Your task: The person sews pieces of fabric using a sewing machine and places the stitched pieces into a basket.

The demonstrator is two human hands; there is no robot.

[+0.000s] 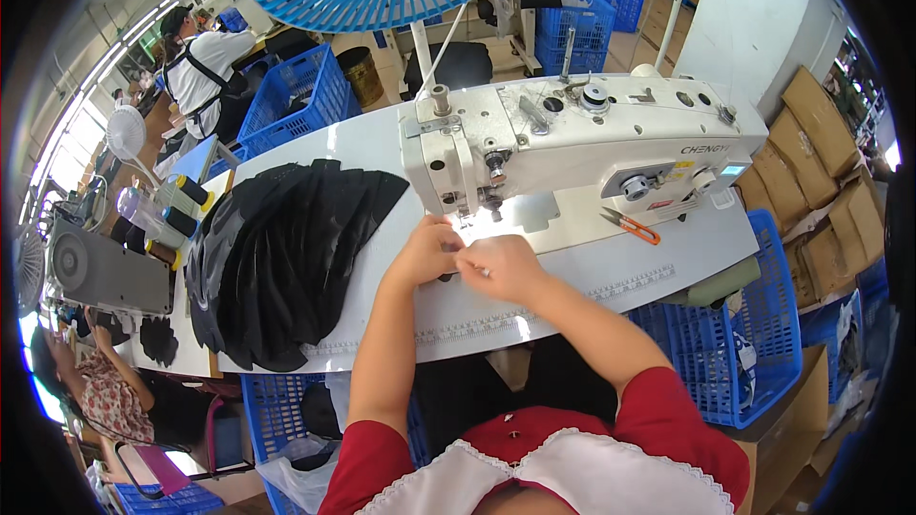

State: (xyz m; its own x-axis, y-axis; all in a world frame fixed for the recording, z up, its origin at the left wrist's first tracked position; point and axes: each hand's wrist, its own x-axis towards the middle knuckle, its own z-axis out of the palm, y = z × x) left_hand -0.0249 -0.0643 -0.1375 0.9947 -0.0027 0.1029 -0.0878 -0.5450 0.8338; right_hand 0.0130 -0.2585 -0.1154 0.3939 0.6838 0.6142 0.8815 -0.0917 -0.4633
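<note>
Brown cardboard boxes (811, 162) right, white sewing machine (572, 133)

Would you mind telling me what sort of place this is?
Most likely a garment sewing workshop: an industrial sewing machine on a white worktable, a stack of cut black fabric pieces, and blue plastic crates around.

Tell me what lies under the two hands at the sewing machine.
The white table shows around the left hand and right hand. Whatever the fingers pinch below the sewing machine is covered.
</note>
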